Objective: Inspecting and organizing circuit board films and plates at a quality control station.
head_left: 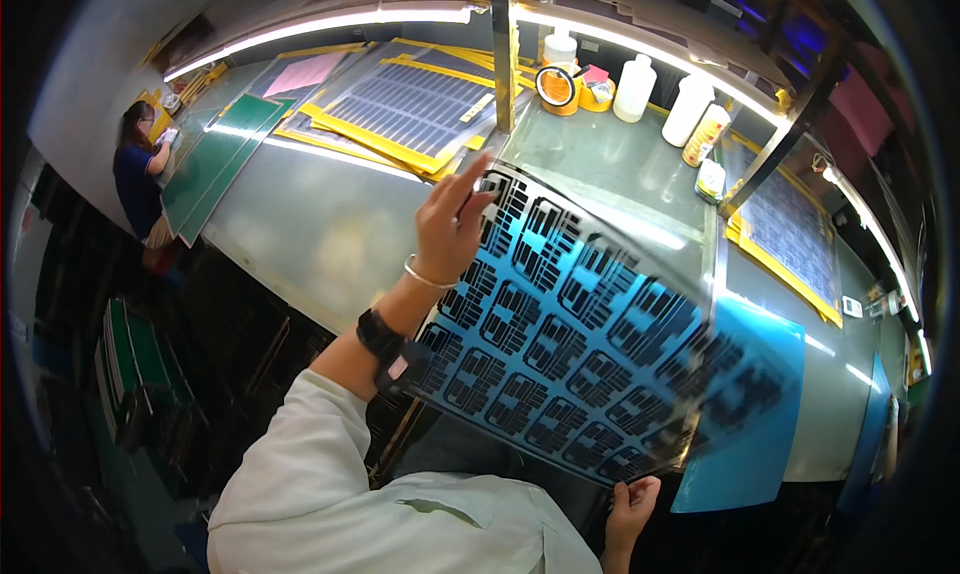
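A large transparent film sheet (545, 344) with rows of black printed patterns is held up at a tilt in front of me, with a blue tint across it. My left hand (450, 224) pinches its upper left corner, fingers pointing up; a bracelet and a dark wrist device are on that arm. At the sheet's lower edge my right hand (630, 509) closes on the rim between thumb and fingers. The sheet's right end is smeared by motion. A blue sheet (750, 444) lies partly behind it, over the edge of the grey worktable (300, 224).
Yellow-edged patterned sheets (400, 104) lie stacked at the back. Tape rolls (557, 90) and white bottles (634, 88) stand near a metal post (503, 54). Another person (140, 174) works at far left beside green boards (225, 159). More boards (140, 364) stand below.
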